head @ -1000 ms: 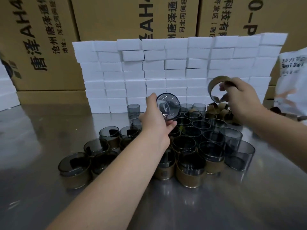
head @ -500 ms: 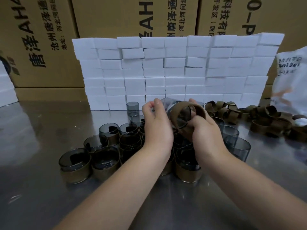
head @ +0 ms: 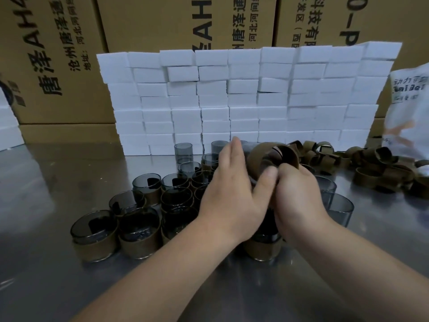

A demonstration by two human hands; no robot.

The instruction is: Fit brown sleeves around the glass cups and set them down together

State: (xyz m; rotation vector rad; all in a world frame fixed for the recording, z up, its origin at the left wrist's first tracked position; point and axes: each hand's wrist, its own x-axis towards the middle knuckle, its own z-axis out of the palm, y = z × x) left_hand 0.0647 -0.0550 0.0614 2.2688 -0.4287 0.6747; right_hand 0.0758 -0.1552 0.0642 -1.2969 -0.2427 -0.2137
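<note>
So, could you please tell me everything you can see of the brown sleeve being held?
The brown sleeve is a matt, card-like band curled into a ring. It is held up, opening tilted towards the camera, partly over a grey glass cup. The right hand pinches its lower edge; the left hand holds the cup.

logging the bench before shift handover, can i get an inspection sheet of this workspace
surface: steel table, reflective, cups standing on it
job's things: brown sleeve and held cup, mostly hidden, between the hands; sleeved cups clustered front left; bare cups at right; loose sleeves heaped far right
clutter: printed white bag at right edge
grippers: left hand grips the held cup; right hand pinches the brown sleeve
cables: nothing seen
surroundings: white blocks stacked behind; cardboard boxes beyond
</note>
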